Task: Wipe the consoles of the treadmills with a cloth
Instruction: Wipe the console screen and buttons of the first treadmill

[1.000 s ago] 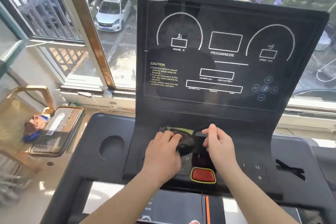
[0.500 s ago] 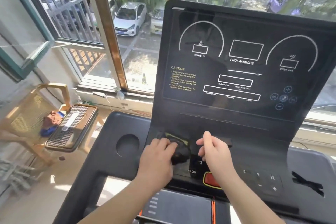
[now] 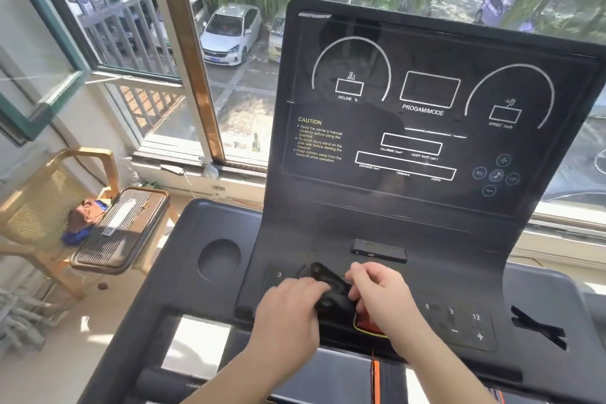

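- Cloth [image 3: 328,287] has slid down off the ledge of the console [image 3: 426,223]; left hand [image 3: 288,307] and right hand [image 3: 385,297] grip it, fingers curled.
- Right hand half covers the red button [image 3: 365,326].

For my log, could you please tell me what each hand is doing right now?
Left hand: holds the dark cloth.
Right hand: pinches the same cloth.
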A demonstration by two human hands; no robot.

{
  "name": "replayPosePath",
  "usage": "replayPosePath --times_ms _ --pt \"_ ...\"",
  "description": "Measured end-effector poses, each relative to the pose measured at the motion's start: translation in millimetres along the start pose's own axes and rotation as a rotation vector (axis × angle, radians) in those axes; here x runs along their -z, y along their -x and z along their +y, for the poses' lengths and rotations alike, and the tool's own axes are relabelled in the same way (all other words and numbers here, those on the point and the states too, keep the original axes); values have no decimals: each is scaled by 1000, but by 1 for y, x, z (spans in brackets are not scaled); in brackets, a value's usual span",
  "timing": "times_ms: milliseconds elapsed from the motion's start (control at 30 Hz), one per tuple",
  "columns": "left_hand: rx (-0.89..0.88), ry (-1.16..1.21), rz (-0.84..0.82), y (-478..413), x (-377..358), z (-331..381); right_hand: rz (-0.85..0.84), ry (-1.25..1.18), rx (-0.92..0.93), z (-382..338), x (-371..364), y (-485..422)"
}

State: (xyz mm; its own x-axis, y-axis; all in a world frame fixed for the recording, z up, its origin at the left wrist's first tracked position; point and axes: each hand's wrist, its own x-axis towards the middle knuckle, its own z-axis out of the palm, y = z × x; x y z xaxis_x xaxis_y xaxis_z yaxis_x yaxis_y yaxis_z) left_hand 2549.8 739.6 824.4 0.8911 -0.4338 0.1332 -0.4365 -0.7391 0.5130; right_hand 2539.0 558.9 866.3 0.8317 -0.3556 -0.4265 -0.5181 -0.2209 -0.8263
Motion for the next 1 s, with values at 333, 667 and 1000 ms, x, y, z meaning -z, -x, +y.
replayPosePath --times_ms 333,667,1000 --pt "679 1389 -210 -15 77 16 -451 -452 -64 -20 -6 15" --pt "666 1028 -59 -20 80 -14 -177 -165 105 -39 -19 3" --pt "431 102 56 -17 53 -118 147 775 617 -13 -74 0"
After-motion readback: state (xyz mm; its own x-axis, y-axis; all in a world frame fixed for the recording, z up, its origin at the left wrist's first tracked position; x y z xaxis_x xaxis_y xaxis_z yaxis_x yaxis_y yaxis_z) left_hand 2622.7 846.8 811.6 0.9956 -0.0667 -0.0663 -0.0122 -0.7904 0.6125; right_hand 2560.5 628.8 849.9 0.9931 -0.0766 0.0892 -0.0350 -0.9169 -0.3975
